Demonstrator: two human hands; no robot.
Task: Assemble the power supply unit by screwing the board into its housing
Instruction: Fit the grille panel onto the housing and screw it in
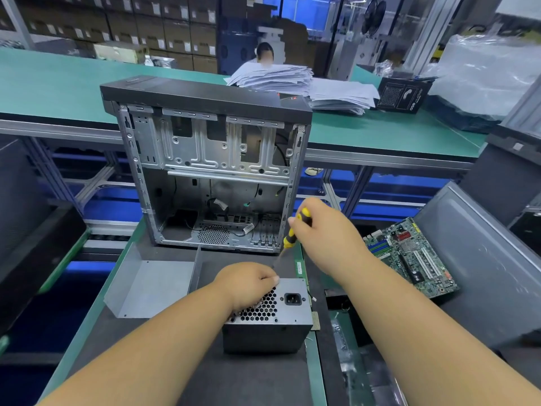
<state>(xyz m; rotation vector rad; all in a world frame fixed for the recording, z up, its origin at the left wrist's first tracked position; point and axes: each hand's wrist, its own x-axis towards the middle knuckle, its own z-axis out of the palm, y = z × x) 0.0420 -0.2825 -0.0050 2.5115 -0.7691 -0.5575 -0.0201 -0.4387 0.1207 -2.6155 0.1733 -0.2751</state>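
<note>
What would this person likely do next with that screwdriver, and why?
Probably lower the tip onto a screw at the top edge of the power supply and turn. The right hand holds the screwdriver angled down toward that edge, and the left hand grips the unit there. The screw itself is hidden.

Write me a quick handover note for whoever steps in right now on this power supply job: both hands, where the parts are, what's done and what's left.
Left hand: gripping the top far edge of the power supply housing, steadying it on the dark mat.
Right hand: holding the yellow-and-black screwdriver, tip angled down toward the housing's far top corner, just past the left hand.
Nearby: loose grey metal cover left of the housing; open computer case behind; motherboard to the right.
Done: housing stands fan grille up, tool lined up.
Left: whether any screws are in cannot be seen; check each, drive the rest.
</note>
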